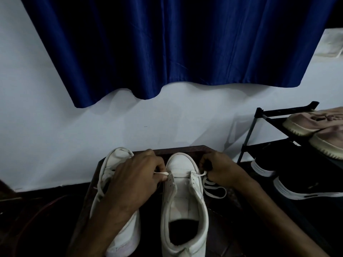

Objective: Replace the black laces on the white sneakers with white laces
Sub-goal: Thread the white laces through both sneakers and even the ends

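Two white sneakers stand on a dark wooden table [219,210], toes pointing away from me. The right sneaker [182,204] has a white lace [182,176] running across its lowest eyelets. My left hand [137,179] pinches the lace's left end at the left eyelet row. My right hand [220,172] pinches the lace's right end beside the shoe's toe. The rest of the white lace lies looped on the table [216,191] under my right hand. The left sneaker [115,191] is partly hidden by my left forearm. No black lace is plainly visible.
A black shoe rack [259,115] stands at the right, with beige sneakers [315,121] on top and dark shoes with white soles [304,188] below. A white wall and a blue curtain [167,49] lie behind the table.
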Demonstrator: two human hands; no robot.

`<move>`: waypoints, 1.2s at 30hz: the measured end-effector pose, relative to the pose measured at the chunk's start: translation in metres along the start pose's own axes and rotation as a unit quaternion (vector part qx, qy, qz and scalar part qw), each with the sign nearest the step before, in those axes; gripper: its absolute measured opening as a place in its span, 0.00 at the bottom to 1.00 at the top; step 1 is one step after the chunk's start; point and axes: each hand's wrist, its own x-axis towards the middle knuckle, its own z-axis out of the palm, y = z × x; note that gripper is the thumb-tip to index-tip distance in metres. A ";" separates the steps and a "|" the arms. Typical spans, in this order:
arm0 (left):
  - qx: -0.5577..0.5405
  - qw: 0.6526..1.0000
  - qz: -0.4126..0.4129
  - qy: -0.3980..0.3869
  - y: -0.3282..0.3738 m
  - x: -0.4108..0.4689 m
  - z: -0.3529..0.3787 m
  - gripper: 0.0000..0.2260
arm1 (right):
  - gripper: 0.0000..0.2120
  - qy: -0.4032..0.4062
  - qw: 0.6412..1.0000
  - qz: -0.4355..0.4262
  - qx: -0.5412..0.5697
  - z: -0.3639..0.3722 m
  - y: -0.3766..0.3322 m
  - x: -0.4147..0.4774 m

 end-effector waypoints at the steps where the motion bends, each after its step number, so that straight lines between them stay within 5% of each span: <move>1: -0.002 1.000 0.001 0.000 0.000 0.000 -0.001 0.06 | 0.19 -0.007 1.000 -0.006 0.011 -0.001 0.002 0.000; 5: -0.006 1.000 -0.004 0.020 -0.005 -0.001 -0.006 0.03 | 0.25 -0.091 0.993 -0.012 0.079 -0.010 0.010 -0.005; 9: -0.029 0.999 -0.022 0.027 -0.013 0.001 -0.011 0.03 | 0.32 -0.126 0.991 -0.008 0.033 -0.013 0.008 -0.008; 14: -0.041 0.997 -0.047 0.052 -0.019 0.001 -0.014 0.04 | 0.10 0.032 0.998 0.019 0.047 0.001 0.007 -0.002; 18: -0.039 0.997 -0.046 0.055 -0.020 0.000 -0.015 0.02 | 0.06 0.156 0.970 0.095 -0.159 -0.008 0.017 -0.007; 22: -0.039 0.997 -0.046 0.054 -0.022 0.001 -0.017 0.01 | 0.05 0.159 0.957 0.135 -0.203 -0.011 0.027 -0.013; 26: -0.040 0.997 -0.046 0.054 -0.023 0.002 -0.018 0.02 | 0.15 0.156 0.986 -0.019 -0.048 -0.009 0.020 -0.002; 29: -0.042 0.996 -0.047 0.056 -0.024 0.001 -0.017 0.03 | 0.15 0.023 0.991 -0.127 -0.032 -0.005 0.005 0.008; 32: -0.045 0.996 -0.048 0.052 -0.025 0.000 -0.018 0.03 | 0.10 0.023 0.994 -0.079 -0.068 0.000 0.003 0.008; 36: -0.048 0.996 -0.048 0.053 -0.025 0.000 -0.019 0.02 | 0.07 0.136 0.978 0.047 -0.152 -0.003 0.005 0.001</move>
